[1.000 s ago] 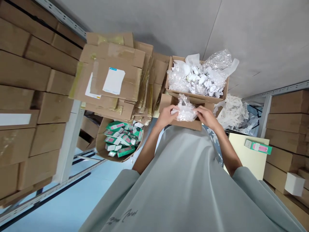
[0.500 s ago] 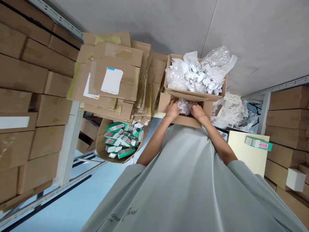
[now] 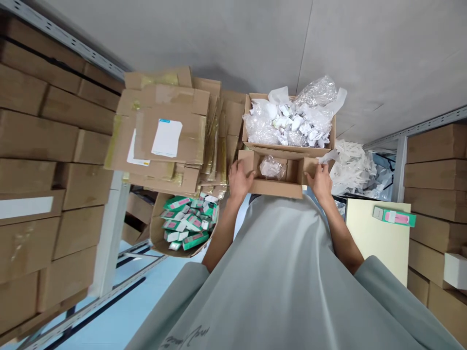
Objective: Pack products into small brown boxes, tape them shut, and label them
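A small open cardboard box (image 3: 277, 188) stands in front of me with its flaps spread. Inside, toward its left, lies a wad of bubble wrap (image 3: 272, 167). My left hand (image 3: 240, 181) grips the left flap, fingers over its outer edge. At the other end my right hand (image 3: 320, 182) has its fingers closed on the right flap. Just behind is a larger box (image 3: 292, 147) filled with crumpled paper (image 3: 297, 122) and bubble wrap.
Flattened cartons (image 3: 189, 131) are stacked at left, above a round bin of green-and-white boxes (image 3: 189, 223). One green box (image 3: 394, 217) lies on a cream board (image 3: 379, 243) at right. Shredded paper (image 3: 352, 167) is piled beside it. Cartons (image 3: 32, 170) fill the side shelves.
Both hands have come out of the small box and moved apart to its side flaps. The bubble wrap is left inside. The whole view has shifted slightly.
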A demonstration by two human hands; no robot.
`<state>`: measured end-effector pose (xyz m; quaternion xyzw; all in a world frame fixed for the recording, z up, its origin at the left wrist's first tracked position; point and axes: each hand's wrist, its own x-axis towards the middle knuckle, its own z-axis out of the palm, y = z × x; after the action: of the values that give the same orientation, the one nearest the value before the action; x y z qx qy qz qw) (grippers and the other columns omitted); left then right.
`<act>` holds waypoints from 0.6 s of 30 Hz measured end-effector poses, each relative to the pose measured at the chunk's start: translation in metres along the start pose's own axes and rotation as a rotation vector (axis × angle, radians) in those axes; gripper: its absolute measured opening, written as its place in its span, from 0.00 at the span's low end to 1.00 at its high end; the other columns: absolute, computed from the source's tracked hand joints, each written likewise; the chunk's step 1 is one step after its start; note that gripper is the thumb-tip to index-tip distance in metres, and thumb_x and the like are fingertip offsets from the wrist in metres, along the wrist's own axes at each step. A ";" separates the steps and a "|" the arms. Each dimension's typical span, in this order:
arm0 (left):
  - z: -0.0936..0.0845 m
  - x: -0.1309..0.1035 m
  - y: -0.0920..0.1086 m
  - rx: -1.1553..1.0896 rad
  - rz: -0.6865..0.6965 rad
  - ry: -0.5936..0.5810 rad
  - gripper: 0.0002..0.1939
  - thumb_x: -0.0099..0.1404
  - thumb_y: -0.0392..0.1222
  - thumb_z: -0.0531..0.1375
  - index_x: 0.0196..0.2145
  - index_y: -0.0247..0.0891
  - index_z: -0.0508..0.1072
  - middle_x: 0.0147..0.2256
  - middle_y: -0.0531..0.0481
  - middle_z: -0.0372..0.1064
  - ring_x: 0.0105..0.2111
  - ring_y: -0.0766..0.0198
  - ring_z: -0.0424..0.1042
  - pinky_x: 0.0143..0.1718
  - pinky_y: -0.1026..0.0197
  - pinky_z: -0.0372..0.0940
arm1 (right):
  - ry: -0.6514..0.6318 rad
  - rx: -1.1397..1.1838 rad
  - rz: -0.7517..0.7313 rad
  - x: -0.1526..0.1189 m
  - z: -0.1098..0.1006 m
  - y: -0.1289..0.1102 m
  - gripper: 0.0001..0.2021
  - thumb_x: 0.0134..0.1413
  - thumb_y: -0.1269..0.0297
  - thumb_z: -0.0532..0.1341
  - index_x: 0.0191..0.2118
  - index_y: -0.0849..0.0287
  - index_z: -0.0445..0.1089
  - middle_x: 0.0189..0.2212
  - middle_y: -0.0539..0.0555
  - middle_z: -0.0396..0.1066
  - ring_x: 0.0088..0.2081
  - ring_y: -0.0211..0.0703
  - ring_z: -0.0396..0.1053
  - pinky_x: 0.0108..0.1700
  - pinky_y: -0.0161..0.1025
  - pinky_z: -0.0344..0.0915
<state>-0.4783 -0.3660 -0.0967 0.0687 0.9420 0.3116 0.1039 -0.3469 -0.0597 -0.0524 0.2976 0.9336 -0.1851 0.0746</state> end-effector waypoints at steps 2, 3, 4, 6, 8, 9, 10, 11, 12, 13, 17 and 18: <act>0.002 0.001 0.002 -0.003 -0.005 0.009 0.34 0.71 0.43 0.67 0.71 0.31 0.69 0.73 0.23 0.63 0.76 0.31 0.63 0.78 0.31 0.60 | 0.015 0.010 -0.003 -0.004 0.003 -0.001 0.22 0.72 0.58 0.65 0.64 0.66 0.70 0.66 0.78 0.67 0.62 0.70 0.74 0.57 0.60 0.78; 0.002 0.002 0.005 -0.012 0.002 0.032 0.34 0.71 0.44 0.67 0.71 0.32 0.69 0.74 0.23 0.61 0.77 0.31 0.61 0.78 0.31 0.59 | 0.043 0.025 -0.016 -0.005 0.002 -0.004 0.22 0.73 0.58 0.64 0.64 0.66 0.70 0.67 0.79 0.66 0.65 0.71 0.72 0.59 0.62 0.77; 0.001 0.003 0.009 -0.026 0.017 0.063 0.34 0.71 0.44 0.67 0.72 0.33 0.69 0.75 0.24 0.60 0.78 0.32 0.60 0.79 0.30 0.58 | 0.082 0.046 -0.038 -0.006 -0.001 -0.007 0.21 0.74 0.58 0.63 0.64 0.65 0.70 0.68 0.78 0.66 0.67 0.71 0.70 0.61 0.63 0.76; -0.003 0.010 0.020 -0.075 0.082 0.122 0.34 0.73 0.47 0.66 0.72 0.36 0.68 0.77 0.26 0.58 0.79 0.33 0.57 0.80 0.30 0.55 | 0.158 0.102 -0.112 -0.002 -0.012 -0.018 0.19 0.76 0.58 0.59 0.63 0.63 0.71 0.67 0.76 0.68 0.67 0.70 0.68 0.64 0.65 0.74; -0.008 0.024 0.033 -0.134 0.179 0.159 0.32 0.76 0.51 0.64 0.72 0.38 0.68 0.76 0.27 0.59 0.79 0.36 0.58 0.81 0.33 0.54 | 0.204 0.157 -0.228 0.011 -0.026 -0.035 0.18 0.79 0.58 0.56 0.62 0.60 0.73 0.63 0.73 0.71 0.65 0.68 0.70 0.66 0.65 0.73; -0.009 0.035 0.041 -0.158 0.228 0.167 0.31 0.77 0.52 0.63 0.72 0.39 0.69 0.76 0.28 0.61 0.79 0.37 0.59 0.81 0.34 0.54 | 0.212 0.176 -0.296 0.022 -0.033 -0.047 0.18 0.79 0.58 0.55 0.61 0.60 0.75 0.62 0.72 0.73 0.64 0.68 0.70 0.66 0.64 0.73; -0.010 0.047 0.049 -0.176 0.273 0.168 0.30 0.78 0.53 0.63 0.71 0.40 0.71 0.75 0.30 0.63 0.78 0.38 0.60 0.82 0.35 0.54 | 0.213 0.189 -0.359 0.035 -0.039 -0.060 0.18 0.80 0.58 0.54 0.61 0.59 0.76 0.60 0.71 0.75 0.63 0.67 0.71 0.66 0.63 0.73; -0.009 0.061 0.056 -0.186 0.307 0.164 0.29 0.78 0.54 0.63 0.70 0.40 0.72 0.74 0.31 0.65 0.77 0.38 0.61 0.81 0.36 0.54 | 0.202 0.195 -0.417 0.050 -0.044 -0.074 0.17 0.80 0.58 0.55 0.60 0.58 0.77 0.59 0.70 0.76 0.62 0.66 0.71 0.66 0.62 0.73; -0.008 0.074 0.063 -0.193 0.333 0.153 0.28 0.78 0.53 0.63 0.69 0.41 0.73 0.72 0.32 0.67 0.76 0.39 0.63 0.81 0.35 0.55 | 0.180 0.189 -0.462 0.066 -0.046 -0.088 0.16 0.79 0.58 0.57 0.60 0.57 0.77 0.59 0.69 0.77 0.62 0.66 0.72 0.65 0.60 0.74; -0.006 0.087 0.069 -0.198 0.353 0.136 0.27 0.77 0.52 0.64 0.68 0.41 0.74 0.71 0.32 0.68 0.75 0.38 0.64 0.81 0.35 0.55 | 0.150 0.166 -0.484 0.083 -0.048 -0.102 0.16 0.78 0.59 0.59 0.60 0.57 0.78 0.59 0.69 0.77 0.62 0.66 0.72 0.64 0.59 0.74; 0.007 0.118 0.082 -0.196 0.405 0.047 0.23 0.72 0.44 0.66 0.62 0.39 0.80 0.67 0.34 0.73 0.71 0.37 0.68 0.79 0.34 0.58 | -0.117 -0.096 -0.426 0.133 -0.044 -0.141 0.17 0.68 0.64 0.70 0.59 0.62 0.81 0.58 0.70 0.80 0.61 0.66 0.76 0.63 0.57 0.76; 0.010 0.119 0.083 -0.192 0.411 0.031 0.22 0.71 0.43 0.66 0.61 0.39 0.81 0.67 0.34 0.73 0.71 0.37 0.69 0.78 0.34 0.59 | -0.182 -0.161 -0.412 0.139 -0.042 -0.145 0.18 0.66 0.66 0.71 0.59 0.63 0.82 0.58 0.69 0.81 0.61 0.65 0.77 0.63 0.57 0.76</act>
<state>-0.5859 -0.2715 -0.0725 0.2442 0.8757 0.4155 0.0301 -0.5451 -0.0791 -0.0044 0.0760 0.9758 -0.1476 0.1424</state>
